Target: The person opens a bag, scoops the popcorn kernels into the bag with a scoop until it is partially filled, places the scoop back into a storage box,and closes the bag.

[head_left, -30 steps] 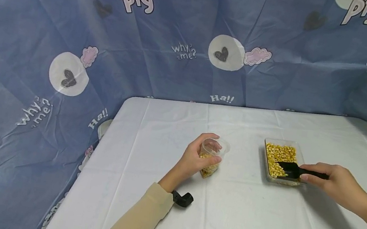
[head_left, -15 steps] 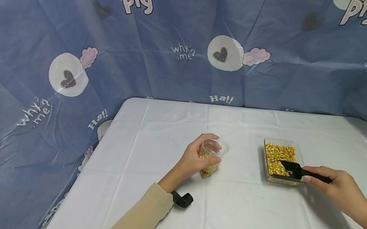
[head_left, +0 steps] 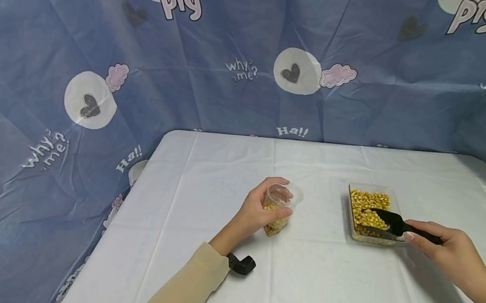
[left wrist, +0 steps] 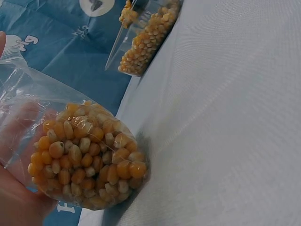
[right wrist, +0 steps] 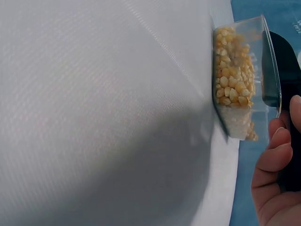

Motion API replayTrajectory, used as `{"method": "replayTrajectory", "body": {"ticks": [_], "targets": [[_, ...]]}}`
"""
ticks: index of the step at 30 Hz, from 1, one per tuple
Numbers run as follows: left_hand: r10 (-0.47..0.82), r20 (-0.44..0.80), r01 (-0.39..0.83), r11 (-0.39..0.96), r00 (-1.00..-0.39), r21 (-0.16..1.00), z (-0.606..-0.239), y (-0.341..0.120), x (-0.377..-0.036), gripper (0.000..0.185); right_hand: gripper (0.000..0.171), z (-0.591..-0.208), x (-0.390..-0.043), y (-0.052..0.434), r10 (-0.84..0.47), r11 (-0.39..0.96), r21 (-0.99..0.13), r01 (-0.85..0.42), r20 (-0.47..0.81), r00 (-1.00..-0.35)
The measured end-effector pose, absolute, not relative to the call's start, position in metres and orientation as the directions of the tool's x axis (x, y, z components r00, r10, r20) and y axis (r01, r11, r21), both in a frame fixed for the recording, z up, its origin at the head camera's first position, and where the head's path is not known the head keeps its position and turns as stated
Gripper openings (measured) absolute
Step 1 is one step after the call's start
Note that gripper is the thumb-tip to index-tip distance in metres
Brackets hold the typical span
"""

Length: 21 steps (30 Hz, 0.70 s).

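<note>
white-clothed table (head_left: 325, 292), blue printed backdrop behind. our left hand (head_left: 257, 212) wraps a clear cup (head_left: 280, 211) part-filled with corn kernels, upright at mid-table. our right hand (head_left: 444, 249) pinches the black scoop (head_left: 391, 223), blade in the kernel tray (head_left: 351, 231), handle running right toward us, blade pointing left. we judge a scooping step; next calls for a level lift toward the cup.

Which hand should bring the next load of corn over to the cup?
Probably the right hand: it already grips the black scoop in the corn tray, while the left hand holds the cup.
</note>
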<state>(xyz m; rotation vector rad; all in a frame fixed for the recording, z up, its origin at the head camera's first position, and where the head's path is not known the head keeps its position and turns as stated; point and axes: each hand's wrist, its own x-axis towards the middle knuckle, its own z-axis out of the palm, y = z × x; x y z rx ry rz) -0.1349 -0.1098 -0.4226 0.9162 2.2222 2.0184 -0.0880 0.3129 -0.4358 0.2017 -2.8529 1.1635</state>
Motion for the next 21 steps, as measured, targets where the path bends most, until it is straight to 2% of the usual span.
{"method": "replayTrajectory", "body": {"ticks": [8, 21], "targets": [[0.413, 0.37, 0.401, -0.011, -0.833, 0.916, -0.4261, -0.1098, -0.1358, 0.055, 0.045, -0.4357, -0.0846, 0.3134, -0.111, 0.661, -0.737, -0.144, 0.094, -0.989], [0.413, 0.378, 0.409, -0.016, -0.829, 0.913, -0.4248, -0.1094, -0.1359, 0.057, 0.048, -0.4329, -0.0816, 0.313, -0.053, 0.646, -0.757, -0.098, 0.084, -0.995]]}}
